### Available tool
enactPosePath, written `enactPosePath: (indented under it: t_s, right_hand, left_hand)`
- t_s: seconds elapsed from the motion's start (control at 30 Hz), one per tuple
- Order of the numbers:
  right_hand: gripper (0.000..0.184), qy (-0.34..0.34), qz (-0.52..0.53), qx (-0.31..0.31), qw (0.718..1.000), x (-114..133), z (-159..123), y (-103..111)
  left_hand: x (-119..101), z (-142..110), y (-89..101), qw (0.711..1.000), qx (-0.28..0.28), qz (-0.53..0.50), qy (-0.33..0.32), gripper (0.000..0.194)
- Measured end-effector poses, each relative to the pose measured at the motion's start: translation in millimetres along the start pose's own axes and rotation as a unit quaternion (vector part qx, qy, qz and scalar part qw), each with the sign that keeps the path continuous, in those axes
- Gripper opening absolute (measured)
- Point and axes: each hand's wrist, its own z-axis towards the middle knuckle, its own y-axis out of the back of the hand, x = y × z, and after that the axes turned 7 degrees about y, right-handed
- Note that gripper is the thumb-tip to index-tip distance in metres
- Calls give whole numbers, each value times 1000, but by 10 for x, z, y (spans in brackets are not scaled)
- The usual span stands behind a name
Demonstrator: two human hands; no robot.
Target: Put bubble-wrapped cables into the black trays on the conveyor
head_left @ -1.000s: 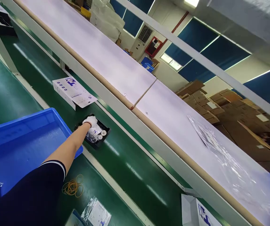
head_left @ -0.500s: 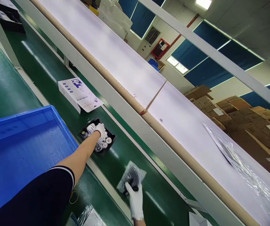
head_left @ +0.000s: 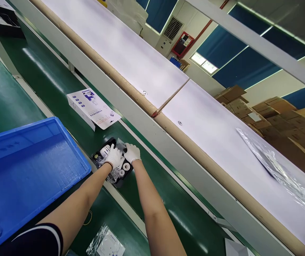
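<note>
A black tray (head_left: 121, 182) with white parts in it lies on the green conveyor belt (head_left: 147, 192). Both my white-gloved hands are over it. My left hand (head_left: 113, 156) presses down on the tray's contents with its fingers curled. My right hand (head_left: 131, 152) holds a clear bubble-wrap bag (head_left: 120, 144) at the tray's far edge. Two small white rings (head_left: 124, 168) show in the tray's near end, beside a clear plastic packet (head_left: 112, 175).
A white printed box (head_left: 92, 108) lies on the belt just beyond the tray. A blue bin (head_left: 27, 167) sits to the left. A bagged leaflet (head_left: 107, 243) lies near me. A white shelf (head_left: 131, 60) carrying clear plastic (head_left: 277, 165) runs above the belt.
My right hand came up from the near belt with the bubble-wrap bag and now meets my left hand at the tray. The tray has drifted slightly along the belt.
</note>
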Motion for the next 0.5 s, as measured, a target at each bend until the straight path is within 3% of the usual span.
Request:
enactPosePath:
  t_s: [0.2,0.5]
  right_hand:
    - [50,-17,-4,10,1000,-75,99,-326]
    - [63,-78,13,19,997,-461,-162,-807]
  left_hand:
    - [-214,-96,-58,999,-12,-44,23,39]
    - [-453,-28,-52,965,-94,-225,97,39]
